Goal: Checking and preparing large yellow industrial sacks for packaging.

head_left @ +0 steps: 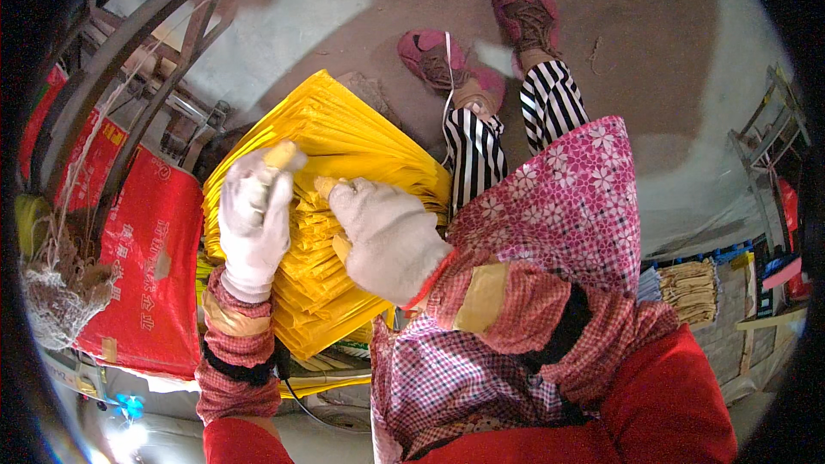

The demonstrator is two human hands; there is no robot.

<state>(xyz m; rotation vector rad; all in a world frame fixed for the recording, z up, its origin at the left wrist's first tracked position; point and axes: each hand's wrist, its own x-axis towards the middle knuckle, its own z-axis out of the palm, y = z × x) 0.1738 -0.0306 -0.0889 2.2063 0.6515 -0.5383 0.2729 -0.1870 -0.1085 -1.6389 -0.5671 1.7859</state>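
Red sleeves (670,404) come nearest the camera, on the near side of a yellow stack (316,292). Its thin folded sheets lie uneven and partly fanned, directly below 2 gloved hands. Over the stack's left part, the left hand (255,223) has its fingers curled inward; I cannot tell whether any sheet is caught in them. Over its middle, the right hand (387,232) bends its fingers down toward the sheets, partly open, the glove hiding whether it grips 1. Both gloves have yellow fingertips. Left of the stack are red printed sacks (146,266), with a dark metal frame (129,43) beyond them. Just right of the stack spreads a pink patterned apron (571,180); past the stack's far right corner are striped trousers (477,150) and 2 pink shoes (526,17). Well to its right sits a folded tan bundle (690,290).
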